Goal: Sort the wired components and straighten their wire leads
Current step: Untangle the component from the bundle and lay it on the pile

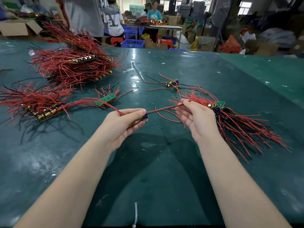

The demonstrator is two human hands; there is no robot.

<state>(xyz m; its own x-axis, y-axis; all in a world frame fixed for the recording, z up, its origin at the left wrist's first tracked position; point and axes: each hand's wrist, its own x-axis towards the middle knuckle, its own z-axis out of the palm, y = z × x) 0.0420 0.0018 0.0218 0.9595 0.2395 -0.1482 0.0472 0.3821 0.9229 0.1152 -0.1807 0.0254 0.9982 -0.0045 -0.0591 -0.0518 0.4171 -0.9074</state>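
While stacked boards lie sorted, left hand pinching component, right hand pinching its lead; loose pile remaining.

Bright, even light falls from overhead and from the far windows. White glare streaks the glossy green table near its middle. Soft forearm shadows cross below the hands. Wide-angle bending curves the edges, and the background people and boxes look blurred.
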